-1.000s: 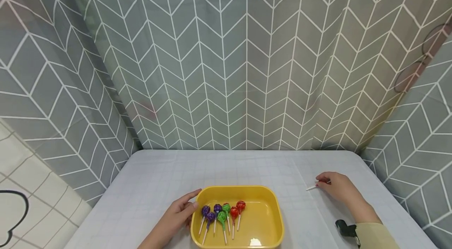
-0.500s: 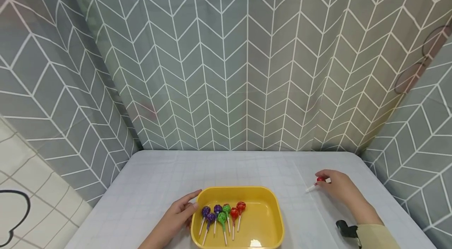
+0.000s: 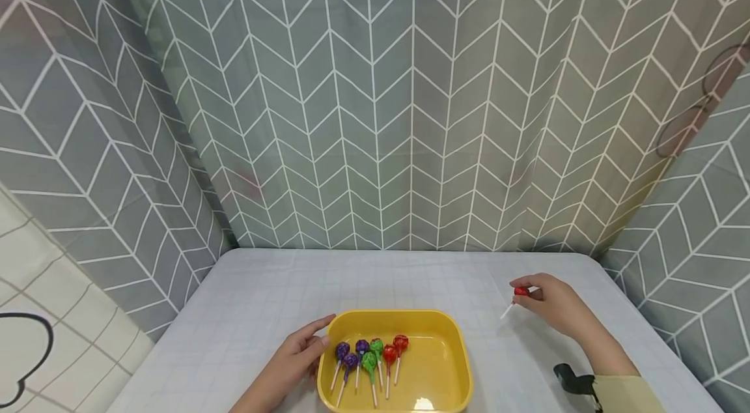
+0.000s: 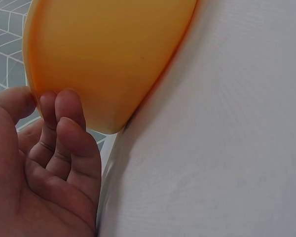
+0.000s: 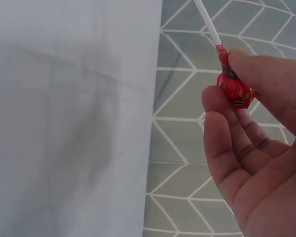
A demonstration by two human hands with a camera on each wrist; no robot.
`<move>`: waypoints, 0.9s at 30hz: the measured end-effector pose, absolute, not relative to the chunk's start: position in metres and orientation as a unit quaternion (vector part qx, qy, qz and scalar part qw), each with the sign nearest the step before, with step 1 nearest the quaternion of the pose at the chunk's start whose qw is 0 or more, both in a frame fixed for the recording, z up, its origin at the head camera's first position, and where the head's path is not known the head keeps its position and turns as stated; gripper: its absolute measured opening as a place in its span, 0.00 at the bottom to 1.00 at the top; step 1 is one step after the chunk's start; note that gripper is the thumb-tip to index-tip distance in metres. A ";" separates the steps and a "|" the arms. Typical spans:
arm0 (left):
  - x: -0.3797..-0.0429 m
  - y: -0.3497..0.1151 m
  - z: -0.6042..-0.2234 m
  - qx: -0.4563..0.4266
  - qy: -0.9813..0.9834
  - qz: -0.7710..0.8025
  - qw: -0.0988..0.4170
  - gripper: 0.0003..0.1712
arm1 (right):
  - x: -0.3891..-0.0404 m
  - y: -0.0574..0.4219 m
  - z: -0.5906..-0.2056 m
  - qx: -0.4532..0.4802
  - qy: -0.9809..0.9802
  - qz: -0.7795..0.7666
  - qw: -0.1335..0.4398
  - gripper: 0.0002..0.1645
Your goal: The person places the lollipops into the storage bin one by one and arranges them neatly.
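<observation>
My right hand pinches a red-wrapped lollipop by its candy head, above the right part of the table. Its white stick points down and left in the head view. In the right wrist view the thumb and fingertips hold the red candy at the wrapper. My left hand holds the left rim of a yellow tray, thumb over the edge, fingers against the outer wall. Inside the tray's left half lie three purple lollipops, two green ones and two red ones.
A white cloth covers the table. Grey patterned curtains rise behind it and at both sides. A black device sits at the right wrist by the sleeve.
My right hand has lifted the red lollipop off the cloth and moved slightly left and up with it. The left hand and the tray have stayed put.
</observation>
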State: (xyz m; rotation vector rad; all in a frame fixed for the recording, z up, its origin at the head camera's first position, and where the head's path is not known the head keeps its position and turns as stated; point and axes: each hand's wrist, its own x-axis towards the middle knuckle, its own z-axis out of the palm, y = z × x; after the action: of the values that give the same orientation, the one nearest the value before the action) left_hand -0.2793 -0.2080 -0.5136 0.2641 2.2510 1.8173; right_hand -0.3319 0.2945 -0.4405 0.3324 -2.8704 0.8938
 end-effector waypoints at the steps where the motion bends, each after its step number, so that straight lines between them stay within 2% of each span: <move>1: -0.279 -0.208 -0.513 0.091 0.770 0.620 0.117 0.37 | -0.331 0.293 -0.439 0.110 -0.947 0.296 0.059 0.20; 13: -0.279 -0.208 -0.513 0.095 0.771 0.619 0.115 0.36 | -0.322 0.283 -0.430 0.120 -0.931 0.341 0.041 0.25; 27: -0.280 -0.209 -0.515 0.095 0.767 0.623 0.115 0.36 | -0.311 0.265 -0.417 0.118 -0.911 0.395 0.018 0.22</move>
State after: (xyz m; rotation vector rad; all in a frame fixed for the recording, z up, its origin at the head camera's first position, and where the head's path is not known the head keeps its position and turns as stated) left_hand -0.2802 -0.2087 -0.5154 0.2786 2.2485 1.8267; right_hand -0.3109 0.2654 -0.4171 0.3673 -2.8286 1.2268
